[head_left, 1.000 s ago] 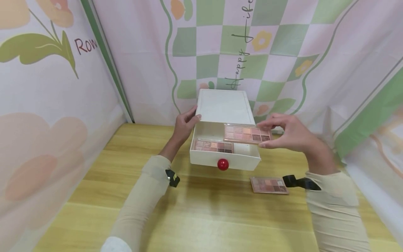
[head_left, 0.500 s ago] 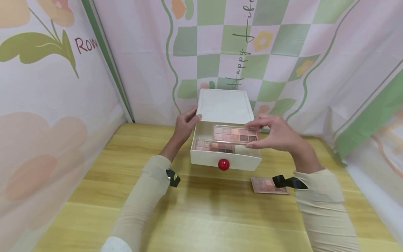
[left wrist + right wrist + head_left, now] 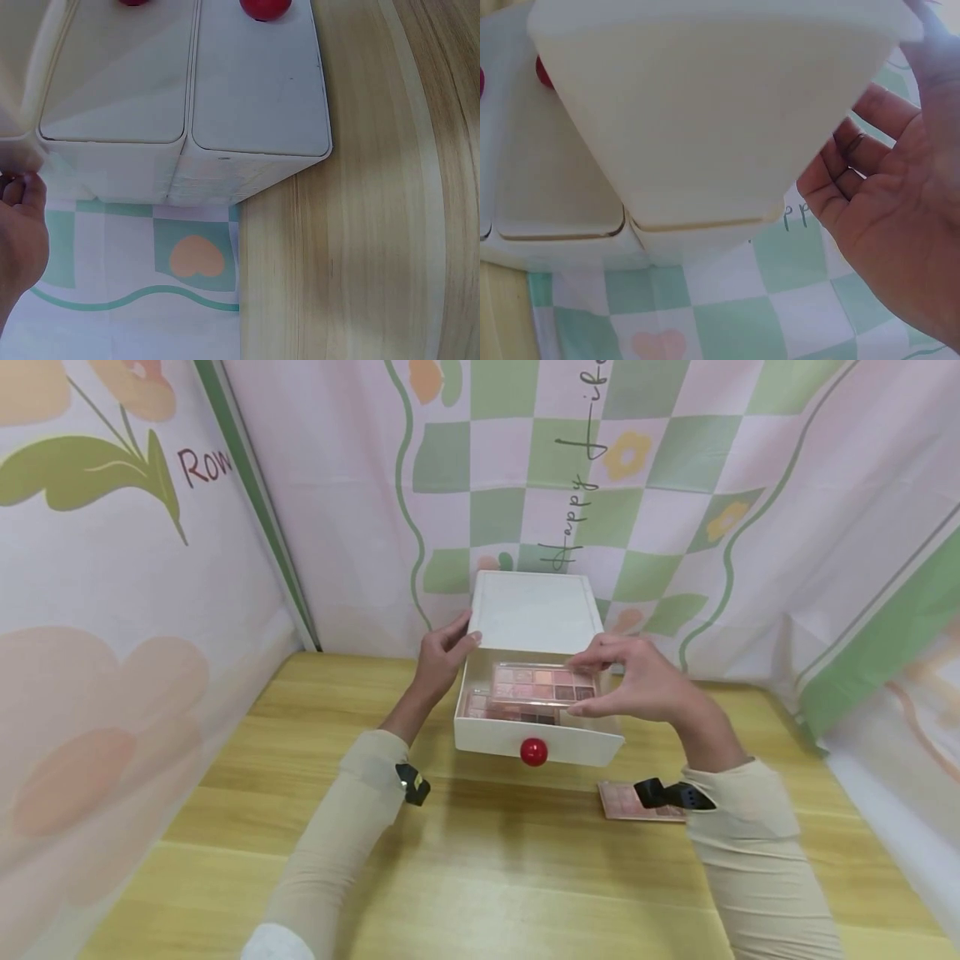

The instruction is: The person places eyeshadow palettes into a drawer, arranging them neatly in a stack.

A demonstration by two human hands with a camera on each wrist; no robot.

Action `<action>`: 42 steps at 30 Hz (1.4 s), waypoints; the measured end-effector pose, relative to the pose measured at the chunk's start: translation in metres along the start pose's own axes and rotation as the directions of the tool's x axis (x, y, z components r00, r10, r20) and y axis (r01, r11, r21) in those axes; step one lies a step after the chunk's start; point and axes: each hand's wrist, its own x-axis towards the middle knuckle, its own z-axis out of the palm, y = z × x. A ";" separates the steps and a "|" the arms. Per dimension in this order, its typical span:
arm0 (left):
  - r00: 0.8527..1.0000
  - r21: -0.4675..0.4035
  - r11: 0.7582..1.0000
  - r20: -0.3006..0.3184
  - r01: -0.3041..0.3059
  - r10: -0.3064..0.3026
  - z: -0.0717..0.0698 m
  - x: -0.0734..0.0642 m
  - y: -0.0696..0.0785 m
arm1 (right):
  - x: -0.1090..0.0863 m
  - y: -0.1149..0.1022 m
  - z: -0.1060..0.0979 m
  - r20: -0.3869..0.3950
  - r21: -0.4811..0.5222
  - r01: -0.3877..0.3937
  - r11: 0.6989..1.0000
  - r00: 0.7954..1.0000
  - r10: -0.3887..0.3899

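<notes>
right hand (image 3: pixel 641 683) pinches upper palette (image 3: pixel 531 683) by right end over open drawer (image 3: pixel 576 749), masking part of lower palette (image 3: pixel 477 704) at drawer's front left corner, contact unclear; left hand (image 3: pixel 439 662) grips left edge of cabinet (image 3: pixel 536 612), some fingers hidden.

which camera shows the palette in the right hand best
The head view: it looks down on the palette, so its rows of colour pans show and the right hand covers only one end. The right wrist view shows the open drawer from below but no palette; the left wrist view shows none of it either.
</notes>
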 end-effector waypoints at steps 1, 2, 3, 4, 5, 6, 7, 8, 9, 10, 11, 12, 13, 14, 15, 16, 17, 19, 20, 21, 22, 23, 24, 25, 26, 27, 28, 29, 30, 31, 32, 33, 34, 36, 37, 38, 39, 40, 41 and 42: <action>1.000 0.002 1.000 0.000 0.000 0.000 0.000 0.000 0.000 | 0.001 0.000 0.001 0.003 0.002 0.002 1.000 1.000 -0.002; 1.000 0.003 1.000 -0.001 0.000 0.000 0.000 0.000 0.000 | 0.001 -0.001 0.001 0.007 0.004 0.002 1.000 1.000 -0.002; 1.000 0.002 1.000 -0.001 0.000 0.000 0.000 0.000 0.000 | 0.002 -0.001 0.002 0.011 0.006 -0.002 1.000 1.000 0.002; 1.000 0.000 1.000 0.000 0.001 -0.001 0.000 0.000 0.000 | 0.002 -0.002 0.003 0.014 0.007 -0.007 1.000 1.000 0.007; 1.000 -0.002 1.000 0.000 0.002 -0.002 0.000 0.000 0.000 | 0.003 -0.002 0.004 0.019 0.011 -0.015 1.000 1.000 0.015; 1.000 -0.004 1.000 0.001 0.003 -0.003 0.000 0.000 0.000 | 0.003 -0.003 0.004 0.024 0.013 -0.025 1.000 0.999 0.025; 1.000 -0.008 1.000 0.002 0.005 -0.005 0.000 0.000 0.001 | 0.003 -0.003 0.005 0.028 0.014 -0.034 0.999 0.999 0.033; 1.000 -0.012 1.000 0.002 0.007 -0.007 0.000 -0.001 0.001 | 0.004 -0.003 0.006 0.030 0.017 -0.043 0.999 0.999 0.042; 1.000 -0.017 1.000 0.003 0.008 -0.008 0.000 -0.001 0.001 | 0.004 -0.003 0.007 0.033 0.019 -0.054 0.998 0.998 0.053; 1.000 -0.020 1.000 0.004 0.009 -0.009 0.000 -0.001 0.001 | 0.004 -0.003 0.008 0.035 0.021 -0.064 0.998 0.997 0.063; 1.000 -0.024 1.000 0.005 0.009 -0.009 0.000 -0.001 0.001 | 0.005 -0.003 0.009 0.038 0.023 -0.073 0.997 0.997 0.072; 1.000 -0.026 1.000 0.006 0.008 -0.008 0.000 -0.001 0.001 | 0.005 -0.003 0.010 0.041 0.023 -0.079 0.997 0.996 0.078; 1.000 -0.028 1.000 0.007 0.008 -0.008 0.000 -0.001 0.001 | 0.005 -0.003 0.011 0.044 0.024 -0.086 0.996 0.995 0.084; 1.000 -0.028 1.000 0.008 0.008 -0.008 0.000 -0.001 0.000 | 0.005 -0.003 0.012 0.048 0.025 -0.092 0.995 0.995 0.090; 1.000 -0.027 1.000 0.009 0.008 -0.008 0.000 -0.001 0.000 | 0.005 -0.003 0.013 0.053 0.025 -0.097 0.995 0.994 0.095; 1.000 -0.025 1.000 0.010 0.009 -0.009 0.000 -0.001 0.000 | 0.006 -0.004 0.014 0.058 0.026 -0.100 0.995 0.993 0.098; 1.000 -0.022 1.000 0.010 0.009 -0.009 0.000 -0.001 0.000 | 0.006 -0.004 0.015 0.064 0.024 -0.100 0.995 0.993 0.098; 1.000 -0.015 1.000 0.008 0.008 -0.008 0.000 -0.001 0.000 | 0.007 -0.005 0.016 0.074 0.016 -0.095 0.995 0.993 0.094; 1.000 -0.013 1.000 0.007 0.007 -0.007 0.000 -0.001 0.000 | 0.007 -0.006 0.017 0.077 0.011 -0.093 0.996 0.993 0.092; 1.000 -0.010 1.000 0.006 0.004 -0.004 0.001 -0.001 0.000 | 0.008 -0.007 0.018 0.081 0.007 -0.090 0.996 0.993 0.089; 1.000 -0.009 1.000 0.006 0.002 -0.002 0.001 -0.001 -0.001 | 0.008 -0.007 0.019 0.086 0.004 -0.086 0.996 0.993 0.086; 1.000 -0.008 1.000 0.005 0.000 0.000 0.001 -0.001 -0.001 | 0.009 -0.008 0.020 0.087 0.001 -0.081 0.997 0.993 0.081; 1.000 -0.008 1.000 0.005 -0.002 0.002 0.001 -0.001 -0.001 | 0.009 -0.008 0.021 0.089 -0.005 -0.077 0.997 0.993 0.078; 1.000 -0.007 1.000 0.005 -0.004 0.004 0.001 -0.001 -0.001 | 0.010 -0.009 0.022 0.091 -0.008 -0.074 0.997 0.993 0.075; 1.000 -0.006 1.000 0.006 -0.005 0.005 0.001 -0.001 -0.001 | 0.010 -0.009 0.023 0.093 -0.014 -0.071 0.997 0.993 0.072; 1.000 -0.005 1.000 0.007 -0.005 0.005 0.001 -0.001 -0.001 | 0.011 -0.009 0.024 0.095 -0.021 -0.067 0.998 0.993 0.069; 1.000 -0.005 1.000 0.008 -0.004 0.004 0.001 -0.001 -0.001 | 0.011 -0.010 0.025 0.097 -0.030 -0.068 0.997 0.993 0.071; 1.000 -0.003 1.000 0.008 -0.004 0.004 0.001 -0.001 0.000 | 0.012 -0.010 0.026 0.099 -0.041 -0.069 0.997 0.992 0.072; 1.000 -0.002 1.000 0.009 -0.004 0.004 0.001 -0.001 0.000 | 0.013 -0.010 0.027 0.104 -0.052 -0.073 0.996 0.992 0.078; 1.000 0.000 1.000 0.009 -0.005 0.005 0.001 -0.001 0.000 | 0.013 -0.011 0.027 0.109 -0.059 -0.080 0.995 0.990 0.086; 1.000 0.000 1.000 0.010 -0.005 0.005 0.001 -0.001 0.000 | 0.014 -0.012 0.028 0.114 -0.067 -0.087 0.994 0.989 0.094; 1.000 0.002 1.000 0.009 -0.006 0.006 0.001 -0.001 0.000 | 0.014 -0.012 0.028 0.118 -0.076 -0.094 0.993 0.988 0.103; 1.000 0.004 1.000 0.009 -0.006 0.006 0.001 -0.001 -0.001 | 0.015 -0.013 0.029 0.122 -0.084 -0.101 0.991 0.986 0.111; 1.000 0.009 1.000 0.008 -0.010 0.010 0.000 -0.001 -0.001 | 0.016 -0.015 0.030 0.129 -0.105 -0.104 0.989 0.985 0.117; 1.000 0.011 1.000 0.007 -0.012 0.012 0.000 -0.001 -0.001 | 0.017 -0.015 0.030 0.133 -0.111 -0.105 0.988 0.984 0.119; 1.000 0.012 1.000 0.007 -0.014 0.014 0.000 0.000 -0.002 | 0.017 -0.015 0.031 0.136 -0.118 -0.101 0.988 0.984 0.117; 1.000 0.015 1.000 0.006 -0.015 0.015 0.000 0.000 -0.002 | 0.017 -0.016 0.032 0.138 -0.125 -0.100 0.987 0.984 0.117; 1.000 0.015 1.000 0.005 -0.016 0.016 0.000 0.000 -0.002 | 0.018 -0.016 0.032 0.141 -0.132 -0.099 0.986 0.983 0.118; 1.000 0.015 1.000 0.004 -0.018 0.018 0.000 0.000 -0.002 | 0.018 -0.017 0.033 0.144 -0.139 -0.099 0.985 0.982 0.119; 1.000 0.015 1.000 0.004 -0.019 0.019 0.000 0.000 -0.002 | 0.018 -0.017 0.034 0.147 -0.144 -0.102 0.984 0.982 0.123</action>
